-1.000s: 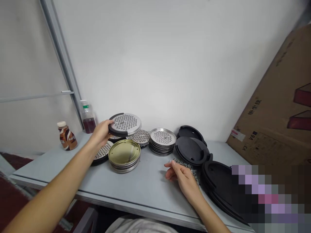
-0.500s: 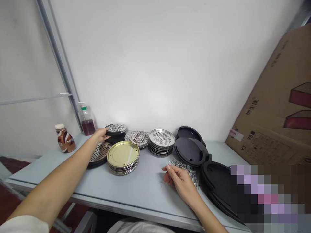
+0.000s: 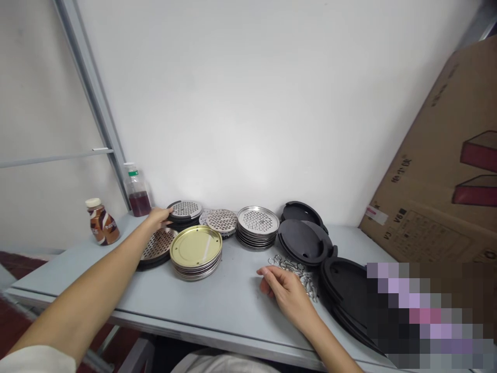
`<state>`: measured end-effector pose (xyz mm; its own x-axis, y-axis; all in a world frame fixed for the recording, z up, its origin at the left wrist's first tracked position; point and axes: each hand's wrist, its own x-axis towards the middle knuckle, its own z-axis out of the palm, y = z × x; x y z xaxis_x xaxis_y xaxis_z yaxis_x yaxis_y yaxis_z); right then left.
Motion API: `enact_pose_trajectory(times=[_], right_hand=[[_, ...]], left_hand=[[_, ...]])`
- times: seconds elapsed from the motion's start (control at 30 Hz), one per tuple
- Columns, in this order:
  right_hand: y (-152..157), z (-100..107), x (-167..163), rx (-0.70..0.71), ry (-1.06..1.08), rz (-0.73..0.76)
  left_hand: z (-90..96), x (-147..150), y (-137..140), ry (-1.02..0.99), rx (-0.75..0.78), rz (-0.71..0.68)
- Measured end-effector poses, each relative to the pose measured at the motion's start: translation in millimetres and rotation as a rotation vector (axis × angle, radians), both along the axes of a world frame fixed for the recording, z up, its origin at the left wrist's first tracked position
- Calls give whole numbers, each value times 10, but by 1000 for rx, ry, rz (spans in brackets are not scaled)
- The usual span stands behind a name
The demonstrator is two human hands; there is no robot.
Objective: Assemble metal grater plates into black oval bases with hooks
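My left hand (image 3: 158, 216) reaches to the back left, its thumb at the edge of a black-rimmed grater disc (image 3: 186, 209), fingers closed around that edge. This disc rests on a stack of dark round pieces. Nearer to me, another black-rimmed grater disc (image 3: 158, 246) is partly hidden by my forearm. A stack of gold-coloured metal lids (image 3: 196, 247) stands to its right. My right hand (image 3: 285, 291) hovers low over the table, loosely curled, with no object visible in it. Beside and partly behind it lies a pile of small metal clips (image 3: 289, 264).
Perforated metal discs (image 3: 222, 221) and a stack of rimmed grater plates (image 3: 258, 221) stand along the wall. Black round trays (image 3: 303, 241) and larger black pieces (image 3: 345, 290) fill the right. A brown bottle (image 3: 103, 223), a bottle of dark red liquid (image 3: 139, 199) and a cardboard box (image 3: 435, 171) flank them.
My left hand has lowered the black-rimmed grater disc slightly, and it now sits flatter on the stack. The right hand has hardly moved. The view has shifted a little.
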<state>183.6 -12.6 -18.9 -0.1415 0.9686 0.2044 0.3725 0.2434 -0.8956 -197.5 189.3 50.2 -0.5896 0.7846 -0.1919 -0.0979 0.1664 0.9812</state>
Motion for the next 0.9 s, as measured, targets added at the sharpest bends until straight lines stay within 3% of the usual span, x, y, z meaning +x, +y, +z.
enact_pose_trajectory(times=[0.27,0.4,0.53,0.7,0.9], right_hand=[[-24,47,-12,35,-48,-1],[-30,43,-11,63,-72,-12],[-41,38,-18,100,-116,-41],[-55,41,-37,175,-196,-82],[-61,30,-34,212,-262,-99]], left_hand=[[93,-132,-117,578,-169,-67],[126,-69,-279,826,-148,-116],[134,106,-660,1050,-43,-223],[92,316,-1175,1225,-1,-362],[56,383,-1228,1318,-94,-366]])
